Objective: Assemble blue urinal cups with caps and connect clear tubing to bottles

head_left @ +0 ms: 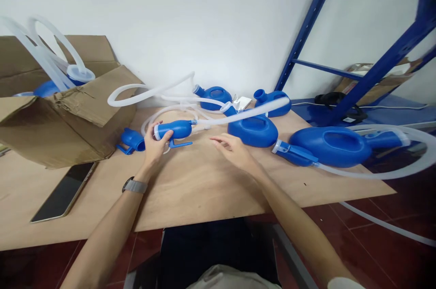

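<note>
My left grip (152, 144) is clamped around a blue cup (180, 129) above the desk (190, 193), left of centre, with a white hose (221, 122) running right from its end. My right grip (233, 150) is near a blue bottle (252, 132), fingers bent; I cannot tell whether thumb and fingertips meet. Farther left stands a cardboard box (57, 137).

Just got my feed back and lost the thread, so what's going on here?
A person is working at a wooden table. The left hand holds a blue handled cup with a whitish tube joined to its narrow end. The right hand is near the tube and seems empty. Blue bottles lie beyond and to the right; a cardboard box stands at left.
</note>
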Motion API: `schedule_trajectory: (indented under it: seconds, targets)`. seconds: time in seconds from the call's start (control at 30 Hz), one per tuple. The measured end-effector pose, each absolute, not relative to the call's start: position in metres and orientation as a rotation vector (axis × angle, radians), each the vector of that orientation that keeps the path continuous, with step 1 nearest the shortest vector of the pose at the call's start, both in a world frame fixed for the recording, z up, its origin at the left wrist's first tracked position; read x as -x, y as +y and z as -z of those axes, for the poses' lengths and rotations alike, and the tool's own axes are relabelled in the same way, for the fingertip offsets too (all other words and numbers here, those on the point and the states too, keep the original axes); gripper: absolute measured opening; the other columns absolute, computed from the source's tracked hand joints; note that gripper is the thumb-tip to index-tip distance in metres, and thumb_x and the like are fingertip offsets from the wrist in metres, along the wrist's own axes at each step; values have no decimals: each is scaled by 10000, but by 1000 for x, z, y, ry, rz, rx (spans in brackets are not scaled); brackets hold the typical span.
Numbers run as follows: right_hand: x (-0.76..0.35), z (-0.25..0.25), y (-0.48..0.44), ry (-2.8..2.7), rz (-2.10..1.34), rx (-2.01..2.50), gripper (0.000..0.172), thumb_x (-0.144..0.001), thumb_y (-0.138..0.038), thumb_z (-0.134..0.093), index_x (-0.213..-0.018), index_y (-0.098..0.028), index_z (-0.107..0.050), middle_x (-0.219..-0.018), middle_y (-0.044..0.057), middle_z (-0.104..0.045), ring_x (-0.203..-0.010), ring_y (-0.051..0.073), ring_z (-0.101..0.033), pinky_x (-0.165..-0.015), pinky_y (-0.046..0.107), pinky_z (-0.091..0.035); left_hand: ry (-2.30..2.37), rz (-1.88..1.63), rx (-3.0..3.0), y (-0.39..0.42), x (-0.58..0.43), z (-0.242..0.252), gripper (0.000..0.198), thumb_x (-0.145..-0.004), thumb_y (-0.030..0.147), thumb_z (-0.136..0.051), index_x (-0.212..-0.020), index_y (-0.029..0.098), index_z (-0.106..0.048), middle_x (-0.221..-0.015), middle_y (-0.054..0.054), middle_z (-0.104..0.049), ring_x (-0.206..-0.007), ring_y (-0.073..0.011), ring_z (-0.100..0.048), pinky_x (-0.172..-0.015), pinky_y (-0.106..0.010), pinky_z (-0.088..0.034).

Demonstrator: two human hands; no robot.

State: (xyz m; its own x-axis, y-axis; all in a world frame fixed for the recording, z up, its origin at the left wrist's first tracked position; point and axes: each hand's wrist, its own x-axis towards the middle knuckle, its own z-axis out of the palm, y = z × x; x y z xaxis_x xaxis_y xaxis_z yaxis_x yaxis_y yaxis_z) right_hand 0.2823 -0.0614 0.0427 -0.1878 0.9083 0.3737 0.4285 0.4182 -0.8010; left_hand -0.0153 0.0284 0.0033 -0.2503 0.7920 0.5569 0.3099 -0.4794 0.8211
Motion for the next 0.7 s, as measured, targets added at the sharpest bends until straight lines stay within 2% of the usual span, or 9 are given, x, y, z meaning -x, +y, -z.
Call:
schedule_trajectory:
  seconds: [0.1,0.2,0.27,0.37,0.47,0.53,0.6,0.63,0.7]
  targets:
    - [-331,-56,-63,-1856,-132,1428,370,-1054,-441,-518,-1182,-255,-811,-1224,142,-747,-1232,354,-637,-1114,518,-499,1244,-1811,-1329,29,14,-12,577,-717,586,-867,-1087,198,-652,-1005,-56,-683,-793,-173,-682,-593,-234,-565]
    - [-389,-59,-48,-1790,162,1634,497,-1044,-463,-494,-1416,-196,-690,-1449,185,-636,-1407,399,-519,-1239,601,-373,1154,-1827,-1153,26,8,-22,588,-685,620,-866,-1026,220,-601,-851,10,-611,-669,-135,-630,-517,-209,-521]
    - [-420,-56,-37,-1733,170,1806,691,-1007,-524,-539,-1586,-148,-508,-1591,223,-513,-1519,448,-399,-1245,662,-331,1091,-1810,-1083,22,5,-33,583,-668,633,-862,-980,233,-574,-811,26,-586,-646,-136,-619,-500,-216,-519]
    - [-443,-51,-28,-1779,-31,1928,866,-995,-594,-542,-1678,-108,-328,-1646,251,-446,-1556,444,-373,-1259,615,-337,1036,-1787,-982,11,8,-57,579,-638,614,-875,-950,253,-546,-849,18,-611,-686,-149,-634,-520,-237,-550]
    - [-441,-49,-24,-1808,-122,1943,831,-1016,-600,-505,-1679,-132,-325,-1627,257,-448,-1536,427,-419,-1241,575,-379,1016,-1788,-952,-6,14,-92,621,-578,599,-897,-962,257,-547,-902,6,-648,-708,-162,-632,-521,-263,-566]
    - [-436,-50,-20,-1805,-88,1958,772,-1023,-595,-495,-1637,-139,-396,-1578,267,-486,-1493,443,-462,-1206,601,-405,998,-1846,-986,-19,15,-121,637,-553,590,-903,-963,240,-564,-908,2,-659,-763,-176,-639,-547,-269,-578]
    - [-431,-53,-15,-1840,-34,1935,700,-1029,-591,-491,-1540,-113,-507,-1494,274,-561,-1435,453,-510,-1184,614,-415,992,-1908,-1018,-34,15,-151,651,-512,581,-916,-937,236,-564,-965,3,-677,-901,-207,-664,-595,-266,-591]
    - [-428,-54,-13,-1862,-20,1914,664,-1031,-585,-493,-1477,-96,-558,-1446,275,-601,-1402,452,-536,-1178,606,-419,989,-1931,-1044,-40,16,-165,653,-512,600,-905,-939,236,-571,-1003,9,-680,-978,-217,-669,-642,-280,-608]
    - [-424,-57,-10,-1879,-30,1881,594,-1039,-560,-495,-1374,-84,-616,-1348,269,-668,-1321,432,-597,-1155,573,-447,1009,-1962,-1219,-50,21,-190,638,-625,707,-794,-1016,236,-612,-1080,22,-680,-1111,-244,-678,-770,-368,-629]
